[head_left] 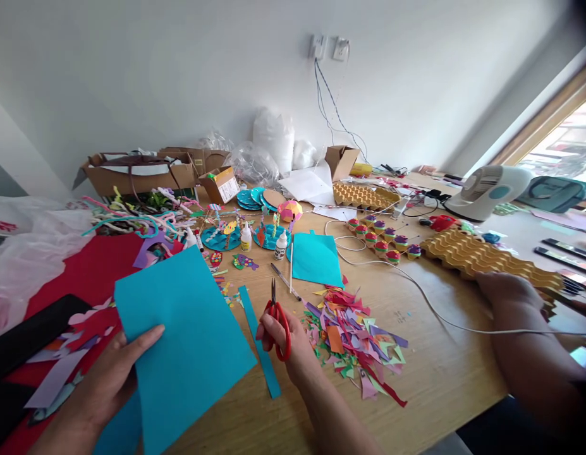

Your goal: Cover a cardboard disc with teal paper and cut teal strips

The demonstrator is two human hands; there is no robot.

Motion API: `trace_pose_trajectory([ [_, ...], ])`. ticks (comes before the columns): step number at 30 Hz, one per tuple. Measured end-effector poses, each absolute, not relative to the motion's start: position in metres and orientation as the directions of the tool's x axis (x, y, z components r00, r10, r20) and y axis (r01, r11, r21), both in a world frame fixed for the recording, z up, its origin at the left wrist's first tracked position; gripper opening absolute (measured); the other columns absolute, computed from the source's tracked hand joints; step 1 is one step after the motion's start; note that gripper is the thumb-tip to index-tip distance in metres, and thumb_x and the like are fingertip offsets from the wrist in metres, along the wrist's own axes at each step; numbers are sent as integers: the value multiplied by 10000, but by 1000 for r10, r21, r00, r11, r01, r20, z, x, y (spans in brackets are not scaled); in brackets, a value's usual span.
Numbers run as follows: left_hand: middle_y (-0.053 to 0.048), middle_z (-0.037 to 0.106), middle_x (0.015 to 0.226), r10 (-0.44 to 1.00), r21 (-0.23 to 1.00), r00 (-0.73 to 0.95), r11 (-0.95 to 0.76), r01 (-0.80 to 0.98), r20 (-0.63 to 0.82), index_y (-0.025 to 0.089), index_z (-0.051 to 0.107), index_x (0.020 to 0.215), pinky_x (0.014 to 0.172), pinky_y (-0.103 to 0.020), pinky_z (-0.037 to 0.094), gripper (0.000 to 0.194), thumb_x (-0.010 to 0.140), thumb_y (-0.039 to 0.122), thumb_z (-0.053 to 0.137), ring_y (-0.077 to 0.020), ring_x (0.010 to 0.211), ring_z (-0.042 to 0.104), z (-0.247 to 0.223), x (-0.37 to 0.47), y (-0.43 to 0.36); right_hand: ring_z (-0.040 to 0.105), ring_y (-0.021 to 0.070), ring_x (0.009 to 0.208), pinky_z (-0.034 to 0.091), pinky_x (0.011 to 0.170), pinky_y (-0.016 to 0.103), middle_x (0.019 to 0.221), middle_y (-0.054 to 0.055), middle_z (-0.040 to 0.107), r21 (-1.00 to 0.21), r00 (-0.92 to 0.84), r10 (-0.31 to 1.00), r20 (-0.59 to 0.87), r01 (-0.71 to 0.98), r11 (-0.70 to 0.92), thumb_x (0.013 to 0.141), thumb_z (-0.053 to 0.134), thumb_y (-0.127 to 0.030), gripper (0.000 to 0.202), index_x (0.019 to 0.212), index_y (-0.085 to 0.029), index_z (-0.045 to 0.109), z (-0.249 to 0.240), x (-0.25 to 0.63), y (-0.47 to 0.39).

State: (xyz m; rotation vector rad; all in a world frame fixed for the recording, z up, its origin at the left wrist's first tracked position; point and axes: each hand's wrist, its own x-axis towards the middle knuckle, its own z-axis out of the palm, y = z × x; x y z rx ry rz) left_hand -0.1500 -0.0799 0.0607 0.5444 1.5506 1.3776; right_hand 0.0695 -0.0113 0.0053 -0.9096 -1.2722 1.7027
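Note:
My left hand (119,373) grips a sheet of turquoise paper (188,341) by its left edge, thumb on top, tilted above the table. Part of another blue sheet (124,426) shows beneath that hand. In my right hand (287,338) are red-handled scissors (278,322), blades pointing away from me and seemingly closed. Under the scissors a narrow turquoise strip (262,354) lies on the wood. Beyond them are a pen (286,281) and another turquoise piece (316,259). Coloured paper scraps (354,341) are piled right of my right hand.
A co-worker's hand (508,291) touches a yellow egg tray (487,259) at the right. Glue bottles (280,245) stand near decorated blue plates (221,237). A white cable (430,309) crosses the table. Boxes (145,174) line the wall, and a fan (487,189) stands at right.

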Motion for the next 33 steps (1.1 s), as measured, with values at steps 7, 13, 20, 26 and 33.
trace_pose_trajectory([
  [7, -11, 739, 848, 848, 898, -394, 193, -395, -355, 223, 644, 975, 672, -324, 554, 415, 584, 309, 754, -287, 839, 664, 15, -166, -78, 414, 82, 461, 271, 448, 201, 509, -57, 439, -972, -599, 794, -107, -103, -209, 668, 600, -542, 398, 726, -160, 506, 11, 64, -18],
  [13, -17, 734, 885, 887, 932, -368, 155, -329, -278, 203, 645, 912, 724, -350, 538, 314, 632, 319, 727, -305, 892, 643, 4, -166, -81, 380, 66, 474, 281, 465, 198, 554, -77, 438, -962, -587, 793, -161, -86, -259, 598, 685, -375, 305, 711, -180, 478, 6, 62, -17],
  [20, -32, 740, 798, 873, 940, -406, 152, -304, -272, 197, 644, 864, 666, -358, 543, 352, 594, 404, 733, -326, 856, 649, 4, -164, -84, 304, 67, 479, 226, 447, 196, 517, -82, 359, -990, -544, 830, -127, 21, -138, 598, 600, -241, 168, 647, -187, 449, -6, 53, -16],
  [26, -38, 735, 871, 899, 944, -341, 186, -274, -276, 202, 607, 1035, 722, -389, 535, 455, 619, 331, 737, -318, 904, 640, 0, -161, -86, 311, 74, 476, 237, 456, 204, 514, -77, 356, -994, -523, 848, -88, -10, -109, 603, 570, -263, 169, 634, -196, 418, -8, 47, -17],
  [33, -8, 696, 1024, 953, 944, -232, 115, -310, -192, 251, 556, 1132, 835, -394, 498, 477, 678, 249, 702, -278, 985, 610, 3, -150, -89, 332, 93, 518, 267, 485, 215, 540, -60, 358, -992, -448, 894, -19, 120, 39, 611, 553, -269, 142, 645, -189, 441, -13, 45, -19],
])
